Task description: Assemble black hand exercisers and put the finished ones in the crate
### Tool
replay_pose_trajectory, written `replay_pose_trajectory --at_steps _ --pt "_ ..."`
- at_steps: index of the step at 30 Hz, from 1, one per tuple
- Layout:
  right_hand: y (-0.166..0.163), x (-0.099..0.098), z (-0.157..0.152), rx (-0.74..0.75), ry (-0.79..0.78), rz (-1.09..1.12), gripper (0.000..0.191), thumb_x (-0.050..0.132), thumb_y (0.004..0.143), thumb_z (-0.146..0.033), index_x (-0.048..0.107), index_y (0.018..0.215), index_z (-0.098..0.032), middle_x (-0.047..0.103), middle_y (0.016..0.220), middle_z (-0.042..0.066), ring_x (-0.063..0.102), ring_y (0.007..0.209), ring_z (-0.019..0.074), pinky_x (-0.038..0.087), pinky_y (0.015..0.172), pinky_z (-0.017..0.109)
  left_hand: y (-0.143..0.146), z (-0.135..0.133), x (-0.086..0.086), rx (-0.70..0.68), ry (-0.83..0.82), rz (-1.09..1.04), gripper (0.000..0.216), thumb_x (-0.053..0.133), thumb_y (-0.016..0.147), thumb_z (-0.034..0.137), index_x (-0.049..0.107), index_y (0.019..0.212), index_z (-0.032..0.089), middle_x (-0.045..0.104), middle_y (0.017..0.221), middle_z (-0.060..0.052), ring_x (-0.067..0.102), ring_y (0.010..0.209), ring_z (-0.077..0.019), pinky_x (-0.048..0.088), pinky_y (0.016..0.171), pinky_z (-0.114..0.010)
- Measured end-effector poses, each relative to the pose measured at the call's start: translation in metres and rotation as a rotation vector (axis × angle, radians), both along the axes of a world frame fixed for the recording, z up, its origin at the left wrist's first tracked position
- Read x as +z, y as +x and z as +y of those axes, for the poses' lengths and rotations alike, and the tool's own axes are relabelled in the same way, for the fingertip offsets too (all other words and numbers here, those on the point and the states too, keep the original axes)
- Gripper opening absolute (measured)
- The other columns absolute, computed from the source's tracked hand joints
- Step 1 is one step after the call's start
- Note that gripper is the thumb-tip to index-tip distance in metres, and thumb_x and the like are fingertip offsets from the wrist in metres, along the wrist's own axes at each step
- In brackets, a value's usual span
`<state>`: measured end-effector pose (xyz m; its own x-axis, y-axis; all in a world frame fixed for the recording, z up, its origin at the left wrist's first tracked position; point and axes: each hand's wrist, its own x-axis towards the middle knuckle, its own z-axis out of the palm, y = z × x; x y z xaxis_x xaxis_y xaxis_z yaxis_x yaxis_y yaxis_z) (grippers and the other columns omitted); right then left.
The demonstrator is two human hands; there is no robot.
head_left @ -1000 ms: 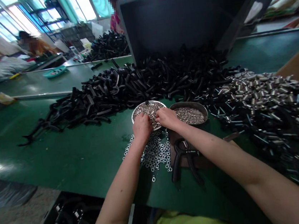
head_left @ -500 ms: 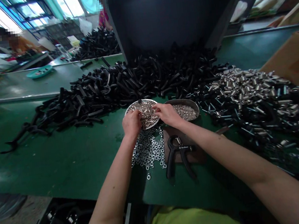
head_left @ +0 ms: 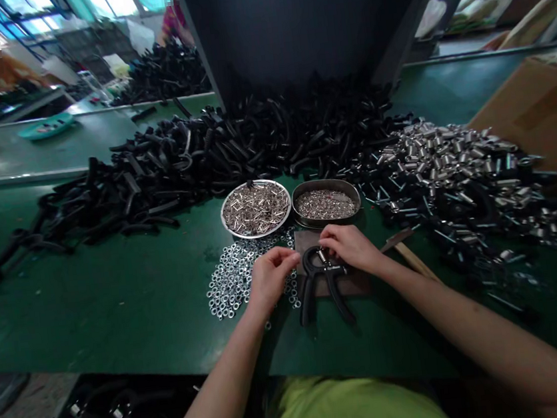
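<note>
A black hand gripper (head_left: 320, 289) lies on a brown block (head_left: 352, 284) near the front of the green table (head_left: 118, 301). My right hand (head_left: 351, 248) rests on its spring end, fingers curled round the top. My left hand (head_left: 270, 278) is pinched shut just left of the spring, over a spread of small steel nuts (head_left: 231, 281); what it pinches is too small to see. Behind my hands stand a round dish of metal pins (head_left: 255, 208) and a darker dish of tiny metal parts (head_left: 325, 202).
A long heap of black handles (head_left: 192, 158) crosses the table, spilling from a dark bin (head_left: 308, 24). Shiny metal springs (head_left: 454, 162) are piled at the right, beside a cardboard box (head_left: 544, 111). A wooden handle (head_left: 412, 257) lies by my right wrist. Other people work at the far left.
Both hands have come back from the dish of pins toward me. They now meet at the spring end of the hand gripper. The camera has tilted down.
</note>
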<state>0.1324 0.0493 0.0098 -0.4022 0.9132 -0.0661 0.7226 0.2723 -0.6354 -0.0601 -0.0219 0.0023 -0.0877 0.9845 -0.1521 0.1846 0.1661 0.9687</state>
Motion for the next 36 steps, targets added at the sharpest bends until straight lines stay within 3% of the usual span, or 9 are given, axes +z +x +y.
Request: replay_pose_trajectory --at_steps 5,10,15,18,20,25,29,32,36 --pt "-0.010 0.008 -0.003 0.007 0.088 -0.162 0.017 0.050 0.086 -0.025 0.064 0.080 -0.018 0.068 0.071 0.004 0.062 0.067 0.0153 0.040 0.061 0.023 0.021 -0.006 -0.012 -0.078 0.061 0.166 0.017 0.063 0.076 0.034 0.066 0.074 0.018 0.062 0.068 0.001 0.056 0.064 -0.0136 0.041 0.060 -0.024" --pt "-0.015 0.004 -0.017 0.083 0.219 -0.293 0.020 0.046 0.089 -0.023 0.064 0.089 -0.016 0.068 0.091 0.010 0.062 0.080 0.0193 0.040 0.067 0.026 0.030 -0.003 -0.010 -0.125 0.201 0.427 0.010 0.063 0.079 0.024 0.065 0.072 0.018 0.061 0.073 0.000 0.057 0.072 -0.0143 0.041 0.067 -0.025" --pt "0.007 0.012 -0.033 0.153 0.321 -0.317 0.027 0.040 0.093 -0.027 0.065 0.102 -0.022 0.066 0.104 0.009 0.056 0.098 0.0229 0.044 0.080 0.032 0.037 -0.006 -0.005 -0.201 0.356 0.690 0.011 0.059 0.083 0.025 0.063 0.075 0.018 0.060 0.075 -0.002 0.056 0.073 -0.0154 0.041 0.067 -0.025" --pt "0.047 0.018 -0.050 0.015 0.439 -0.371 0.031 0.038 0.093 -0.030 0.059 0.116 -0.025 0.061 0.114 0.010 0.052 0.105 0.0257 0.045 0.083 0.037 0.040 -0.009 -0.006 -0.309 0.474 0.902 0.015 0.053 0.087 0.025 0.063 0.078 0.019 0.061 0.079 -0.005 0.054 0.076 -0.0169 0.040 0.066 -0.027" --pt "0.080 0.012 -0.065 -0.149 0.488 -0.499 0.031 0.045 0.090 -0.034 0.058 0.116 -0.021 0.061 0.109 0.013 0.054 0.100 0.0285 0.049 0.073 0.038 0.040 -0.012 -0.008 -0.365 0.518 1.000 0.019 0.048 0.090 0.027 0.064 0.080 0.020 0.061 0.079 -0.005 0.053 0.076 -0.0173 0.039 0.064 -0.027" --pt "0.136 -0.015 -0.094 -0.354 0.306 -0.719 0.039 0.043 0.089 -0.033 0.052 0.123 -0.017 0.060 0.091 0.013 0.060 0.077 0.0272 0.047 0.052 0.035 0.036 -0.019 -0.012 -0.367 0.558 1.073 0.022 0.042 0.093 0.026 0.063 0.090 0.022 0.061 0.084 -0.005 0.052 0.080 -0.0178 0.039 0.063 -0.027" --pt "0.124 -0.003 -0.094 -0.368 0.270 -0.427 0.040 0.035 0.092 -0.029 0.049 0.128 -0.018 0.063 0.107 0.013 0.064 0.086 0.0255 0.053 0.067 0.038 0.035 -0.029 -0.007 -0.348 0.511 1.064 0.023 0.042 0.092 0.026 0.059 0.107 0.023 0.062 0.095 -0.006 0.052 0.089 -0.0196 0.041 0.060 -0.027" --pt "0.091 0.019 -0.086 -0.223 0.276 -0.070 0.044 0.033 0.093 -0.029 0.043 0.134 -0.019 0.062 0.120 0.011 0.060 0.105 0.0226 0.051 0.086 0.037 0.036 -0.034 -0.002 -0.358 0.463 1.052 0.028 0.040 0.093 0.027 0.056 0.115 0.022 0.062 0.101 -0.006 0.052 0.093 -0.0200 0.045 0.061 -0.026" --pt "0.051 0.027 -0.075 -0.031 0.186 0.070 0.043 0.033 0.091 -0.026 0.048 0.131 -0.020 0.059 0.126 0.010 0.057 0.113 0.0216 0.046 0.095 0.039 0.036 -0.035 0.000 -0.354 0.424 1.034 0.029 0.041 0.092 0.026 0.056 0.117 0.023 0.061 0.105 -0.007 0.053 0.096 -0.0207 0.048 0.063 -0.027"
